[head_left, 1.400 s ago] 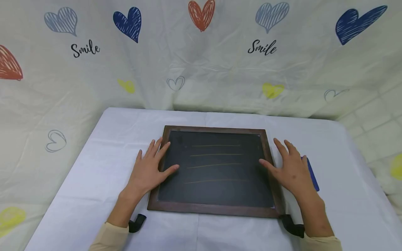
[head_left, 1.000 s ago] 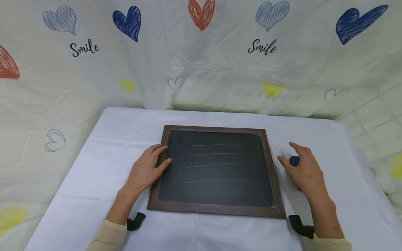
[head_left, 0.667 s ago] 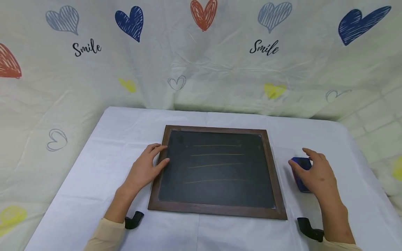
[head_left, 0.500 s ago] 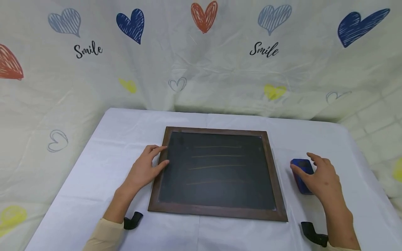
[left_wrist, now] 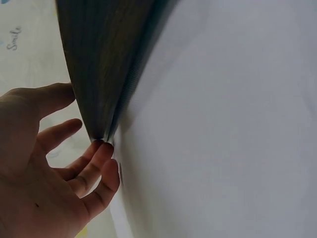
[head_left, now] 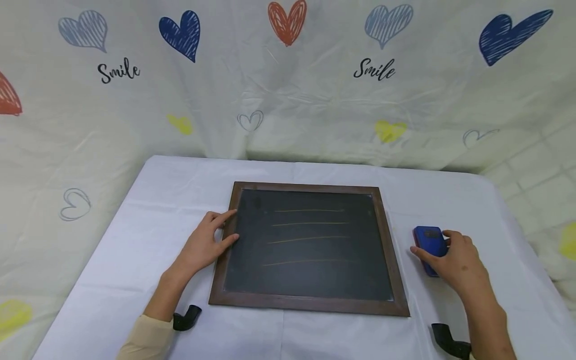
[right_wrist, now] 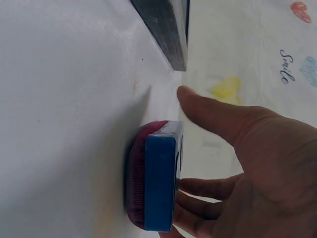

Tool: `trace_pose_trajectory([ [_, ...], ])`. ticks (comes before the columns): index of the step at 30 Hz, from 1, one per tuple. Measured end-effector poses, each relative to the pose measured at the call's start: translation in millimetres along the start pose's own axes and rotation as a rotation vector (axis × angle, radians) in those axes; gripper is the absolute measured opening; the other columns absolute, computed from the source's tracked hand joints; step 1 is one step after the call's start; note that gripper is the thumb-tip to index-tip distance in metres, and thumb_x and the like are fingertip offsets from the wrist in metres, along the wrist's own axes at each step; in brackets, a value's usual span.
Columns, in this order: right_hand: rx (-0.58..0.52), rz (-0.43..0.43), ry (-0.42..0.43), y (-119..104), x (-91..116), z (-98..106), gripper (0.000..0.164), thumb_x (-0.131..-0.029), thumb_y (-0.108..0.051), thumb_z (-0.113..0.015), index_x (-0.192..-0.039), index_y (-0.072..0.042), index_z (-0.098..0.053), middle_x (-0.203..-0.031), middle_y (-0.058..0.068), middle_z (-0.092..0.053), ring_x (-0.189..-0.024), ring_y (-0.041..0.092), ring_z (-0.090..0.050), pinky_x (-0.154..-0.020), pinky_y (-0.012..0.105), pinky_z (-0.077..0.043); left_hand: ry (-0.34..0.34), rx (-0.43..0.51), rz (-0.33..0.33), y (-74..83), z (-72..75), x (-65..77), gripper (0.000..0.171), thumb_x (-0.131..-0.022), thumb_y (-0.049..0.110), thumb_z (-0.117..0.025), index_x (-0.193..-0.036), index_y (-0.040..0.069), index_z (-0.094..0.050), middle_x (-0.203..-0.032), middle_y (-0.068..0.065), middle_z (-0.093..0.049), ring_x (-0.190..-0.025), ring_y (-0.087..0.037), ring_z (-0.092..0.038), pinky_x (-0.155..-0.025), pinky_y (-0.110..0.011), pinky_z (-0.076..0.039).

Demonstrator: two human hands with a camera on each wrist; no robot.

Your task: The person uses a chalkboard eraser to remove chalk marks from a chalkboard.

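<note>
A framed chalkboard (head_left: 310,250) lies flat on the white-covered table, with several thin yellowish lines across its dark face. My left hand (head_left: 202,245) rests at the left side of its brown frame (left_wrist: 99,64), thumb and index over the edge and other fingertips against its outer side. To the right of the board lies a blue board eraser (head_left: 429,241) with a pinkish-red underside, seen from the side in the right wrist view. Over the eraser's near right part is my right hand (head_left: 465,265), fingers loosely spread; its thumb (right_wrist: 213,114) stands apart from the eraser (right_wrist: 161,183).
The white tablecloth (head_left: 135,260) covers the whole tabletop. Behind it hangs a pale curtain (head_left: 315,100) printed with hearts and "Smile". A black curved piece (head_left: 188,318) sits at the left wrist and another black piece (head_left: 450,342) at the right.
My right hand has left the board's right side and moved right and toward me to the eraser. My left hand has drawn slightly back at the frame's left side.
</note>
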State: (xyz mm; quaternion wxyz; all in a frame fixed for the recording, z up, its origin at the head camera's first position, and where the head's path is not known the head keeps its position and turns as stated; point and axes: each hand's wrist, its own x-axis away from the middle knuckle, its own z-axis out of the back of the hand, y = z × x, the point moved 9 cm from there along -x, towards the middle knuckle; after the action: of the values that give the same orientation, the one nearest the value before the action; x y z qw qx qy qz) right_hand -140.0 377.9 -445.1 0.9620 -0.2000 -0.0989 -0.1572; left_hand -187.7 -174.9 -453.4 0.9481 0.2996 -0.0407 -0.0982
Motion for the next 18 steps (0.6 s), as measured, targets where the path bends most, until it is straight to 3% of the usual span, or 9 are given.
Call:
trace_pose_trajectory([
  [6, -0.006, -0.022, -0.023, 3.3, 1.9, -2.4, 0.105, -0.095, -0.057, -0.069, -0.145, 0.027, -0.03, -0.133, 0.05, -0.039, -0.116, 0.061, -0.049, -0.089, 0.069, -0.05, -0.015, 0.003, -0.015, -1.2, -1.7, -0.6, 0.069, -0.097, 0.025, -0.075, -0.159, 0.016, -0.045, -0.121, -0.014, -0.055, -0.115, -0.031, -0.061, -0.088, -0.045, -0.051],
  [13, -0.003, -0.071, -0.021, 7.2, 0.8, -1.4, 0.106, -0.093, -0.062, -0.069, -0.145, 0.024, -0.034, -0.135, 0.049, -0.042, -0.115, 0.06, -0.052, -0.08, 0.062, -0.052, -0.035, 0.004, -0.006, -5.0, -4.0, -2.8, 0.073, -0.096, 0.026, -0.077, -0.16, 0.015, -0.044, -0.119, -0.013, -0.055, -0.113, -0.03, -0.059, -0.089, -0.045, -0.049],
  [18, -0.033, -0.065, 0.004, 4.4, -0.3, -1.9, 0.099, -0.093, -0.056, -0.072, -0.147, 0.02, -0.038, -0.141, 0.048, -0.043, -0.122, 0.061, -0.051, -0.087, 0.064, -0.05, -0.049, 0.015, 0.006, -8.0, -3.8, -3.5, 0.073, -0.096, 0.026, -0.077, -0.16, 0.013, -0.043, -0.12, -0.014, -0.056, -0.114, -0.031, -0.059, -0.09, -0.046, -0.049],
])
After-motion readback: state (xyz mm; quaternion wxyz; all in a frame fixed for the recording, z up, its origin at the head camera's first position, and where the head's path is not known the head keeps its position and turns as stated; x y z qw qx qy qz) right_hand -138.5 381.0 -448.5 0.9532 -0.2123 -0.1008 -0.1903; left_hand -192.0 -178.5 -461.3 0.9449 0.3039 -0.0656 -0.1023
